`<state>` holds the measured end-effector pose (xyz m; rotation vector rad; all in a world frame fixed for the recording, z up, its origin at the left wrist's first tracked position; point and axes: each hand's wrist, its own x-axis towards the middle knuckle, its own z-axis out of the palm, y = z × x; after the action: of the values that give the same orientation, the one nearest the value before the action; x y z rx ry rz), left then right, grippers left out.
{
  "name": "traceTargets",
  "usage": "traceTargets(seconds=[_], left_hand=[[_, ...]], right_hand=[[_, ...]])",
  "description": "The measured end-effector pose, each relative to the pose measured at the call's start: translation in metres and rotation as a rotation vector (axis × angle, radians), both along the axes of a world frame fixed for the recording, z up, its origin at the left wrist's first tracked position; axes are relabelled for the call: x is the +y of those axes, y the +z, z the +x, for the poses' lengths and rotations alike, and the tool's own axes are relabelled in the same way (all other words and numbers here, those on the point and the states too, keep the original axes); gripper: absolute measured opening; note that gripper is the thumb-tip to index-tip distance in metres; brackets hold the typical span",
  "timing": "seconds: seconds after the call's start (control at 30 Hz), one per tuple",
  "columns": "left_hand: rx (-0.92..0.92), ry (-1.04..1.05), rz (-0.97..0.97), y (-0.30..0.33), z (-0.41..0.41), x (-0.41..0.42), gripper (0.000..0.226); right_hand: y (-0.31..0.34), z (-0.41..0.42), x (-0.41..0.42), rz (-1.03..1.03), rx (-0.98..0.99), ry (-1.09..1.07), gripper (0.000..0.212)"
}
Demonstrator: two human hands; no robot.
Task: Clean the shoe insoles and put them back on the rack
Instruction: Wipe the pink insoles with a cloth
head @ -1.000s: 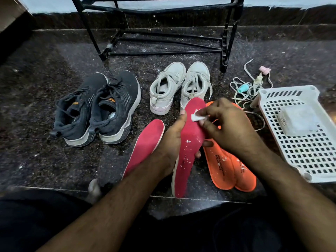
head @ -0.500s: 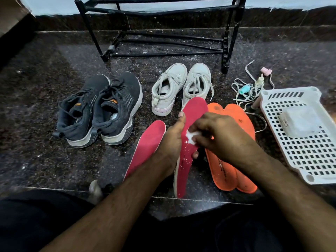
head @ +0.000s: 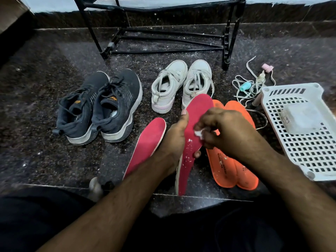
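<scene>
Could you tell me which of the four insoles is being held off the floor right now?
The pink insole gripped by the left hand; the other three lie flat.

Before me is a dark speckled stone floor. On it stand my black rack, dark sneakers, white sneakers, one pink insole, two orange insoles, tangled laces and a white basket.

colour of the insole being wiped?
Pinkish red insole, flecked white; head view.
</scene>
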<state>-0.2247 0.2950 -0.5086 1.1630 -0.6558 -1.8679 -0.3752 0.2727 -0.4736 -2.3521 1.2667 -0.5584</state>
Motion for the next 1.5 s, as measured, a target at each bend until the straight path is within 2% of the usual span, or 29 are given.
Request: traceTargets(seconds=[0.1,0.17,0.23,0.3,0.47,0.57,0.67,0.83,1.0,1.17,1.33,1.5], left_hand=[[-0.019,-0.063,-0.025,0.001,-0.001,0.001,0.069],[0.013,-0.026,0.012,0.0,0.001,-0.002,0.068],[0.022,0.015,0.034,-0.001,0.004,-0.003,0.07],[-0.009,0.038,0.025,-0.002,0.004,-0.002,0.069],[-0.057,-0.088,-0.033,0.005,-0.003,0.003,0.069],[-0.021,0.02,0.001,0.001,0.001,-0.001,0.066],[-0.062,0.124,0.0,-0.003,0.002,-0.002,0.066],[-0.063,0.048,-0.064,0.003,-0.005,0.003,0.067],[-0.092,0.159,-0.034,-0.002,-0.001,0.002,0.064],[-0.099,0.074,-0.083,0.002,-0.004,0.002,0.074],[-0.137,0.109,-0.053,-0.003,-0.003,0.003,0.069],[-0.14,0.046,-0.107,0.007,-0.003,0.004,0.075]], right_hand=[[0.0,-0.002,-0.007,-0.105,-0.036,-0.152,0.027],[-0.001,0.006,-0.007,-0.113,-0.006,-0.09,0.027],[-0.002,0.012,-0.001,-0.026,0.051,0.032,0.027],[0.0,0.009,0.002,0.051,0.084,0.049,0.025],[0.003,-0.004,-0.007,-0.1,-0.02,-0.227,0.025],[0.003,0.009,-0.002,-0.034,-0.02,-0.126,0.025],[-0.002,0.013,0.005,0.068,0.017,-0.025,0.023],[0.001,0.0,-0.008,-0.081,-0.045,-0.209,0.024],[-0.002,0.016,0.005,0.068,0.004,-0.029,0.024],[0.001,0.003,-0.009,-0.044,-0.051,-0.2,0.024],[0.0,0.015,0.003,0.121,0.012,-0.029,0.026],[0.003,-0.001,-0.011,-0.034,-0.056,-0.25,0.023]])
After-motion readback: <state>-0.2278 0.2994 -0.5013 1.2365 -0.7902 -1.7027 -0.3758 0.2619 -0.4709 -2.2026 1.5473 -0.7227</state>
